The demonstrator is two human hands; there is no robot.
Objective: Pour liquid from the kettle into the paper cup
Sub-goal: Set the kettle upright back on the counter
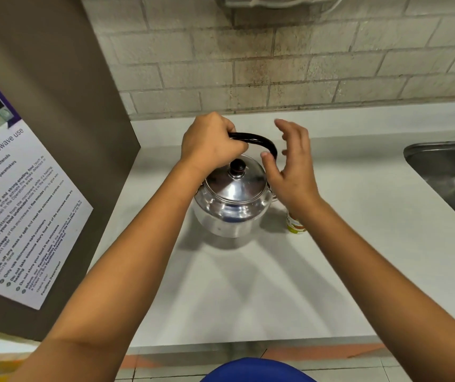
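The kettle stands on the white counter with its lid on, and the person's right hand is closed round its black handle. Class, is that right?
Not quite. The head view shows the left hand closed round the kettle handle; the right hand is open beside it. The rest holds.

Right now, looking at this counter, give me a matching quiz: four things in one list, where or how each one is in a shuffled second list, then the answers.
Things:
1. left hand
2. right hand
3. paper cup
4. sink

States or places:
A. set into the counter at the far right
B. closed around the kettle's black handle
C. fingers spread, beside the handle
D. standing right of the kettle, partly hidden by a wrist

Pairs: 1-B, 2-C, 3-D, 4-A
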